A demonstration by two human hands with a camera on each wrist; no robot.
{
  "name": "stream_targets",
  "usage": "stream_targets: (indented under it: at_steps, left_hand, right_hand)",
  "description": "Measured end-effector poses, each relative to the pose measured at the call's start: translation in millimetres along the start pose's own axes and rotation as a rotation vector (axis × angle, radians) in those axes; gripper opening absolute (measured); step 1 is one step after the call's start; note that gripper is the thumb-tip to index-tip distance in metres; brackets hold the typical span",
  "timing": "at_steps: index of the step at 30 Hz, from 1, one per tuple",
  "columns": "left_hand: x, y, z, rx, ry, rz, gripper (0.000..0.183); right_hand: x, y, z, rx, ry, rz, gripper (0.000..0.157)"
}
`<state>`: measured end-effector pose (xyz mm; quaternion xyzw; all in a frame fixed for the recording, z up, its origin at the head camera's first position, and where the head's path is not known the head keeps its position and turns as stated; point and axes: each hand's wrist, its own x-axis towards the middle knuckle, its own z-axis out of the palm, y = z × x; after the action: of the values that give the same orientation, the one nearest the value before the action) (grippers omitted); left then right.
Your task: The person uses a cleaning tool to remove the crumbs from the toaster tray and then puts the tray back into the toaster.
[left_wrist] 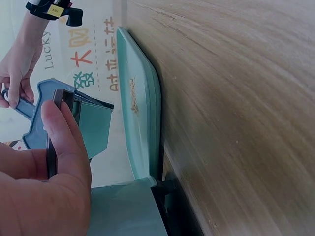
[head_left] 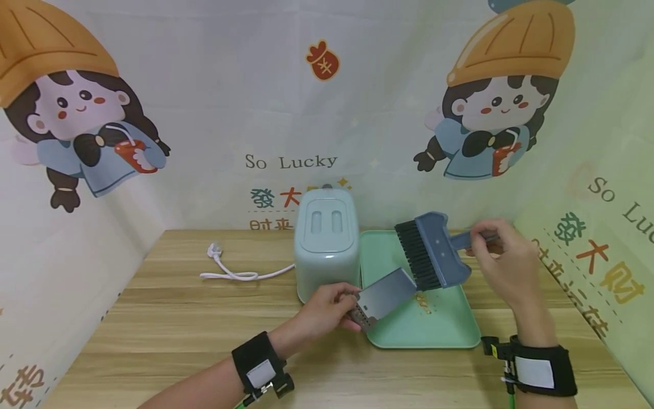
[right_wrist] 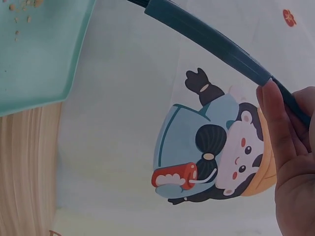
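The left hand (head_left: pixel 329 309) grips a metal crumb tray (head_left: pixel 388 298), long axis slanting far-right toward the blue brush (head_left: pixel 440 250) the right hand (head_left: pixel 511 264) pinches.

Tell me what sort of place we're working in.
Probably a staged tabletop corner rather than an ordinary kitchen: printed cartoon cloth hangs behind and beside a wood-grain table, where a pale green appliance and a green tray sit.
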<state>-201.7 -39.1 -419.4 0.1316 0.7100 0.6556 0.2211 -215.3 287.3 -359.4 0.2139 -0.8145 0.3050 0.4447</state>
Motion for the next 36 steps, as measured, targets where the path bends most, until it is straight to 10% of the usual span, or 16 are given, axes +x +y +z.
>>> stream_targets:
  at_steps: [25,31,36]
  left_hand:
    - [1.9,0.3,1.9,0.025,0.006,0.009,0.028]
    - [2.3,-0.4,1.7,0.016,0.004,0.022,0.029]
    - [0.7,0.7,1.9,0.024,0.01,0.011,0.03]
  right_hand:
    - [4.8,-16.9,-15.5,0.019,0.053,0.047,0.016]
    - [6.9,-28.5,-11.2,0.207,-0.145,0.173,0.014]
    - [-3.3,-5.6,-8.0,0.08,-0.212,0.236,0.012]
